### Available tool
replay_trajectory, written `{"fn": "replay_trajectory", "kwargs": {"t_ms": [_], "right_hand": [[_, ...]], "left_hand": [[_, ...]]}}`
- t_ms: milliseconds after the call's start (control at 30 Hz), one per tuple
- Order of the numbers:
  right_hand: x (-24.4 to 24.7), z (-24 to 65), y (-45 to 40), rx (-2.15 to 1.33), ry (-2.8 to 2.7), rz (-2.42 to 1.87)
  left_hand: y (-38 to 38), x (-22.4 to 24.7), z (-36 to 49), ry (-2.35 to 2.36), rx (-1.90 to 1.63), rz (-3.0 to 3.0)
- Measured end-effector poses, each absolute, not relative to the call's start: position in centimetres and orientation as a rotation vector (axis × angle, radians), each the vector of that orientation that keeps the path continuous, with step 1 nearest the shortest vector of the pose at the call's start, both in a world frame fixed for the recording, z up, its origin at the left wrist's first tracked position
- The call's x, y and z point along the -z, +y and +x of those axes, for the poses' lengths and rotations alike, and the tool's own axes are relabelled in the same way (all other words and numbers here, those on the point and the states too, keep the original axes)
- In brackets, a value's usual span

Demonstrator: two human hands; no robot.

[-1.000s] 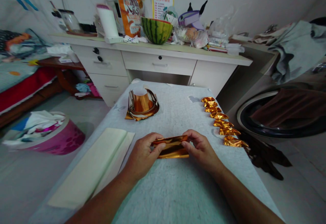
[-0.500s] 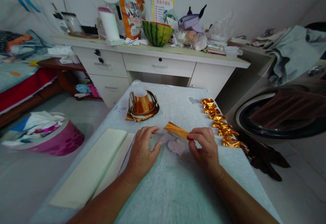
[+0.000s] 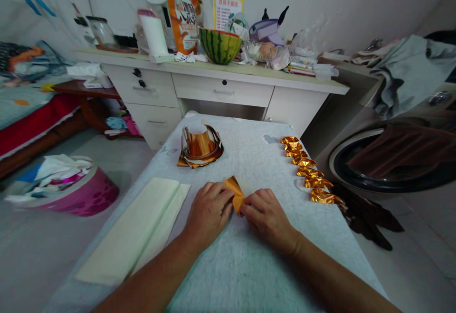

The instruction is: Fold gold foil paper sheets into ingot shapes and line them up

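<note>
- The pale table is carrying a curled bundle of golden sheets toward its far left side.
- A folded cream paper is lying along its left side.
- Folded golden pieces are forming a row near its right edge.
- The counter behind is holding a watermelon half and an orange bag.
- On the floor, at left, a pink bucket is standing.

Dim, cool, diffuse indoor light from a source outside the field; small highlights glint on the gold foil packets near three o'clock, and faint shadow lies below the right hand toward five. Wide-angle distortion stretches the washing-machine door at three; fine print on the wall poster at twelve is blurred.
</note>
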State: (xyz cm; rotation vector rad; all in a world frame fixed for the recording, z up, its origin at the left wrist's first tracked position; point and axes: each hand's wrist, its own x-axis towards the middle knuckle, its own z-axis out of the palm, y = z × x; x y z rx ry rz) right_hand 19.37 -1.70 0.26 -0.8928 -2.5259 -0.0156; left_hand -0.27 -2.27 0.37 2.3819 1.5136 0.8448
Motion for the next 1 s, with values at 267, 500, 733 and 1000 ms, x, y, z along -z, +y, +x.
{"fn": "replay_trajectory", "kwargs": {"t_ms": [267, 500, 733, 1000], "right_hand": [[0.1, 19.0, -1.8, -0.183, -2.556, -0.749], [-0.4, 19.2, -1.8, -0.339, -2.650, -0.731], [-0.7, 19.2, -1.9, -0.333, -2.656, -0.790], [-0.4, 19.3, -2.0, -0.377, -2.632, -0.886]], "left_hand": [[-2.4, -0.2, -0.4, 1.271, -0.700, 2.442], [-2.5, -0.4, -1.5, 1.184, -0.618, 2.457], [-2.3, -0.4, -2.0, 1.177, -0.576, 2.406], [-2.6, -1.0, -2.0, 1.209, -0.558, 2.347]]}}
